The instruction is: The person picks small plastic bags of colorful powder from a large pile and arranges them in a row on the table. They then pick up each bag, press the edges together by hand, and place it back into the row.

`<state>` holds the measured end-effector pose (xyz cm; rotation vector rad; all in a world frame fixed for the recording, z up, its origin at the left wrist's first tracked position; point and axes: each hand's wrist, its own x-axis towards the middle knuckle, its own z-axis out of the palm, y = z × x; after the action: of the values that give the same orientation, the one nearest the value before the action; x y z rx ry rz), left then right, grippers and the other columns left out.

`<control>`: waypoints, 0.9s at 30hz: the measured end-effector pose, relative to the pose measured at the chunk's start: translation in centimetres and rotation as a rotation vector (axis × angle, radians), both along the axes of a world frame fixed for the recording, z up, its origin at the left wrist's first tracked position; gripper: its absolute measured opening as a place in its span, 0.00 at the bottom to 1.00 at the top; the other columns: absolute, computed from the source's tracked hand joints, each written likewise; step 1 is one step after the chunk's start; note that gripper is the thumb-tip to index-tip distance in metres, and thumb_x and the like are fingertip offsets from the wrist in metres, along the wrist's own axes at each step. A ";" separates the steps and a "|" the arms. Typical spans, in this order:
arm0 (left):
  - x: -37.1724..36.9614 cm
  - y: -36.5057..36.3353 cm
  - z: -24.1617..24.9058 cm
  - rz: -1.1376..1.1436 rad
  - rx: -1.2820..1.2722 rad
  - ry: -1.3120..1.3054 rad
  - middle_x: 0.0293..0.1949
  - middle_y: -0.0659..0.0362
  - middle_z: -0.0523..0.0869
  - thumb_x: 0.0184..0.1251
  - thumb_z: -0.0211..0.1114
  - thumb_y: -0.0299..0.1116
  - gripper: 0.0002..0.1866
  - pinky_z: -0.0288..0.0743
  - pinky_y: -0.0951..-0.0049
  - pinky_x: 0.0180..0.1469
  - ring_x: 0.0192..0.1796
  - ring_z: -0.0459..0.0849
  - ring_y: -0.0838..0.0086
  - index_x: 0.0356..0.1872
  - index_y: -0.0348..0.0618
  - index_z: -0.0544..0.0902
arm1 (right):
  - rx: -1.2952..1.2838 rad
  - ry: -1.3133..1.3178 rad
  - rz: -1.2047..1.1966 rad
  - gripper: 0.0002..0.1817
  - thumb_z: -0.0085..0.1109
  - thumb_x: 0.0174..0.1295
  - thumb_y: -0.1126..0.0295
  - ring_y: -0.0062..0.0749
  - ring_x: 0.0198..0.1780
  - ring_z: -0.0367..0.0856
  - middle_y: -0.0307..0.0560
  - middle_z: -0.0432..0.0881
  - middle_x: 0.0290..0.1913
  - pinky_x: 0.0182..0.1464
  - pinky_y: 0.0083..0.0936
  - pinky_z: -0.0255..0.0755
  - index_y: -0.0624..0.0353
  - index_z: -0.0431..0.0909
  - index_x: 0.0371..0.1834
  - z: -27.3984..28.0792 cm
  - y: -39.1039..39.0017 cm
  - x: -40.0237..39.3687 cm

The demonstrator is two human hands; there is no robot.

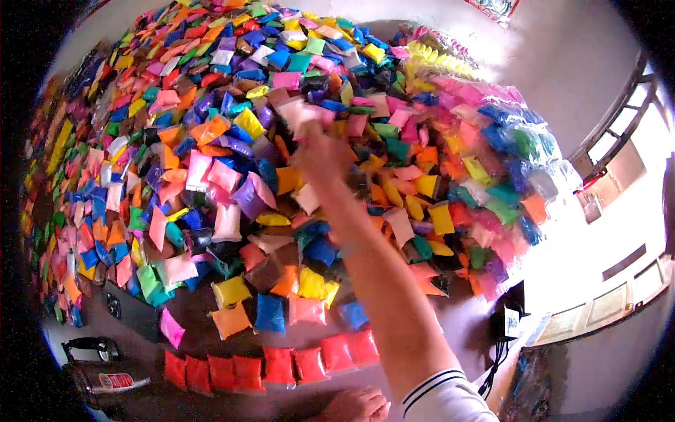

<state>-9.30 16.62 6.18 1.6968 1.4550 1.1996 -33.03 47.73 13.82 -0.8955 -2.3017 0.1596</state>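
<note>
My right hand (321,151) reaches far into a large heap of small coloured packets (211,133). Smeared by motion, it grips a pale pink packet (295,114), which is blurred along with it. My left hand (356,406) is low at the bottom edge, partly cut off, with its fingers curled; what they hold, if anything, is hidden. Just above it runs a row of several red packets (279,366), laid side by side on the dark tabletop (211,341). Between row and heap lie a blue packet (270,313), an orange packet (230,321) and a salmon packet (307,310).
At left are a flat dark object (130,313) and a black item with a red label (116,380). A bright pink packet (171,328) lies apart from the heap. Clear bags of packets (524,148) bulge at right. Black cables (497,362) hang near a bright window (619,133).
</note>
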 end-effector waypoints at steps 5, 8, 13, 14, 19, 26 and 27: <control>-0.1 0.0 -0.6 0.007 0.007 -0.038 0.22 0.52 0.75 0.57 0.60 0.33 0.10 0.72 0.57 0.30 0.27 0.77 0.55 0.18 0.44 0.73 | 0.089 0.162 0.290 0.14 0.53 0.61 0.62 0.56 0.43 0.80 0.60 0.73 0.57 0.42 0.43 0.75 0.53 0.74 0.48 -1.3 -1.1 -1.6; -0.2 -0.4 -0.5 0.155 0.165 0.063 0.23 0.51 0.76 0.57 0.60 0.34 0.11 0.72 0.56 0.31 0.27 0.77 0.55 0.18 0.44 0.73 | -0.367 0.548 0.378 0.10 0.49 0.63 0.67 0.37 0.28 0.74 0.47 0.75 0.26 0.31 0.32 0.68 0.59 0.78 0.36 1.1 2.9 1.8; -2.0 -0.1 2.1 0.003 -0.027 -0.038 0.23 0.51 0.76 0.59 0.58 0.34 0.11 0.72 0.56 0.31 0.28 0.77 0.55 0.19 0.44 0.74 | -0.640 -0.029 -0.509 0.33 0.36 0.65 0.41 0.45 0.59 0.74 0.57 0.75 0.58 0.54 0.40 0.70 0.57 0.75 0.54 0.7 23.2 11.0; -1.9 -0.1 1.8 0.010 -0.027 -0.041 0.23 0.51 0.76 0.59 0.58 0.34 0.11 0.72 0.56 0.31 0.28 0.77 0.55 0.19 0.44 0.74 | -0.639 -0.034 -0.504 0.33 0.36 0.65 0.41 0.45 0.59 0.74 0.57 0.75 0.58 0.54 0.40 0.70 0.57 0.75 0.54 0.5 24.6 12.7; -2.2 0.3 0.7 -0.082 0.041 -0.012 0.24 0.52 0.75 0.60 0.57 0.32 0.09 0.71 0.56 0.30 0.27 0.76 0.56 0.21 0.43 0.74 | -0.202 -0.083 -0.580 0.36 0.30 0.66 0.41 0.46 0.70 0.58 0.55 0.60 0.70 0.68 0.37 0.54 0.57 0.62 0.67 -6.5 28.4 17.6; -1.9 0.5 0.2 -0.025 0.059 0.008 0.25 0.52 0.75 0.59 0.59 0.31 0.09 0.72 0.58 0.31 0.28 0.77 0.57 0.22 0.42 0.74 | -0.694 0.128 -0.167 0.37 0.39 0.66 0.38 0.43 0.56 0.73 0.52 0.75 0.57 0.56 0.33 0.67 0.60 0.65 0.63 -0.1 21.0 15.1; -2.0 0.5 0.6 -0.030 0.040 -0.054 0.26 0.52 0.76 0.59 0.59 0.32 0.08 0.72 0.59 0.32 0.29 0.77 0.58 0.23 0.42 0.75 | -0.623 0.132 -0.148 0.37 0.39 0.66 0.38 0.44 0.55 0.74 0.52 0.75 0.56 0.56 0.34 0.68 0.60 0.65 0.63 -0.8 21.3 14.8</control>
<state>-11.28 17.15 6.80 1.6928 1.3775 1.2565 -18.20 69.00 13.06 -1.3067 -2.0723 0.8773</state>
